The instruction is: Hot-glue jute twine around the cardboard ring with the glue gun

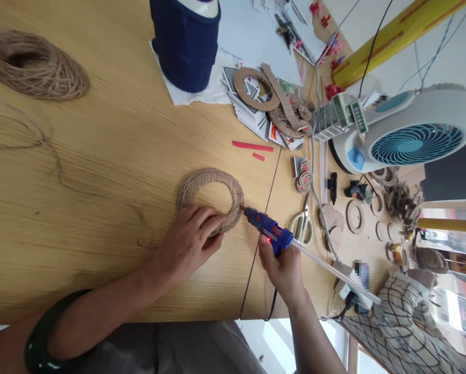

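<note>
On the wooden table lies a cardboard ring (236, 193) with brown paper twine wound around its outer edge. My left hand (194, 239) grips the ring's near side, fingers over the top and thumb at the lower edge. My right hand (283, 265) is wrapped around the handle of a blue hot glue gun (270, 226), a long clear glue stick (330, 267) sticking out of its back. The gun's nozzle meets the ring's right outer edge. A small red light glows on the gun beside my fingers.
A coil of brown twine (54, 67) sits at far left, its loose strand trailing. Scissors (303, 224) lie right of the gun. Red paper strips (252, 146), playing cards (250, 117), a fan (404, 135) and a power strip (350, 280) stand around. A person in a checked sleeve (398, 304) is at right.
</note>
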Demonstrator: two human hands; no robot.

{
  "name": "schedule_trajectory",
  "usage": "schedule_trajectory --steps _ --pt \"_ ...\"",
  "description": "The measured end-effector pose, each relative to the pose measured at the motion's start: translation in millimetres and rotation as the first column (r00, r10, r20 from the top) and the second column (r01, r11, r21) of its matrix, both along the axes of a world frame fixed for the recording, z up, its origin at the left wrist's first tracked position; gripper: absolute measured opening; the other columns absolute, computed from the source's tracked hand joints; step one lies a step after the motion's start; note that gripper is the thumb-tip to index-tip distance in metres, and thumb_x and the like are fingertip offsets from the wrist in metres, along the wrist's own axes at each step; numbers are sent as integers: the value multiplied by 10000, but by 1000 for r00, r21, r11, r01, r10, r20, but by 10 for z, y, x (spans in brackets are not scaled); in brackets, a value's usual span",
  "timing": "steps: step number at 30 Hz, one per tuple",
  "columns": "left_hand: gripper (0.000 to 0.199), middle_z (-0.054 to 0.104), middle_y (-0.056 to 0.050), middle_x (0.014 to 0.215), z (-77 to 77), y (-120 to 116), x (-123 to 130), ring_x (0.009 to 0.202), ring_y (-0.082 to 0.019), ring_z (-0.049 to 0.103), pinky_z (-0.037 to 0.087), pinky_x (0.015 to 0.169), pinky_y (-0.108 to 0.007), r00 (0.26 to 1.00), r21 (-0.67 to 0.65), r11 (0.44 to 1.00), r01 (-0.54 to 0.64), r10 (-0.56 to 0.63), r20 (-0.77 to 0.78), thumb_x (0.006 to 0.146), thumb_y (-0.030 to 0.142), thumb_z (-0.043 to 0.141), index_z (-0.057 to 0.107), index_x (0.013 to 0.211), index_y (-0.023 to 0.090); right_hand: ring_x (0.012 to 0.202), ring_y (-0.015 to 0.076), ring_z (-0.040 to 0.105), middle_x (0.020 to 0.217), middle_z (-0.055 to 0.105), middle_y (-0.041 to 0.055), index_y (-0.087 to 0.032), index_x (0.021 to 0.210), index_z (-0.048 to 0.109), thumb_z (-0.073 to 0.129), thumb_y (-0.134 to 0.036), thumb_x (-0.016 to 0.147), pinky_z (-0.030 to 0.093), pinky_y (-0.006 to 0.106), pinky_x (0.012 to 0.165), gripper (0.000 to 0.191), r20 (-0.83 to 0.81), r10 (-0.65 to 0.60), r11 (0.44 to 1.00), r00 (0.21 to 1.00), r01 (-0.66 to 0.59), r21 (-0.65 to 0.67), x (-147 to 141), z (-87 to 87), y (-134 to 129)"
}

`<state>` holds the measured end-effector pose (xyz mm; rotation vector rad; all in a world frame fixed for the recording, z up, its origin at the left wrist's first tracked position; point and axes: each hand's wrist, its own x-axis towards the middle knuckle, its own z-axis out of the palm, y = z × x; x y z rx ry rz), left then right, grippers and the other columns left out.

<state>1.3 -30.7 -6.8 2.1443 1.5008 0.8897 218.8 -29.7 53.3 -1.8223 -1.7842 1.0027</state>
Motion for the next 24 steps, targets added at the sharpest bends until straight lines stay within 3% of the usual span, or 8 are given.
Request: schedule_trajectory --steps 4,11,16,20,24 --pt "275 632 -50 1046 13 1 3 992 -232 542 476 916 -406 1000 -8 1000 -8 8 20 903 147 609 590 1174 189 443 152 513 517 544 2 -225 701 537 564 -419 940 342 256 413 309 147 66 996 987 -74 48 -5 15 -112" --pt "264 632 -74 1060 20 2 -9 993 -256 564 487 888 -426 1000 6 1000 13 -13 -7 909 162 601 593 1172 173 479 191 564 497 537 -3 -215 816 608 572 -464 936 368 262 411 279 84 -26 999 996 23 39 9 -61 -70" --pt "251 634 -69 1051 33 9 -6 989 -249 567 486 891 -418 1000 5 1000 12 -12 -8 905 148 595 591 1154 179 546 201 628 607 638 52 -192 824 623 568 -448 940 434 271 477 287 178 40 994 983 -57 91 8 -61 -110" --pt "241 632 -64 1039 15 11 -5 974 -246 569 483 890 -419 1000 23 1000 17 -16 -19 909 158 599 588 1149 179 541 205 636 585 640 55 -182 846 621 532 -470 960 434 265 456 322 204 15 996 979 -32 79 -3 -91 -99" --pt "247 627 -69 1063 2 2 -7 998 -253 562 483 886 -413 1000 22 1000 10 -9 -30 924 186 600 583 1170 180 532 203 643 616 669 59 -169 870 627 508 -465 970 475 278 490 334 288 50 977 956 -106 184 -23 -82 -75"
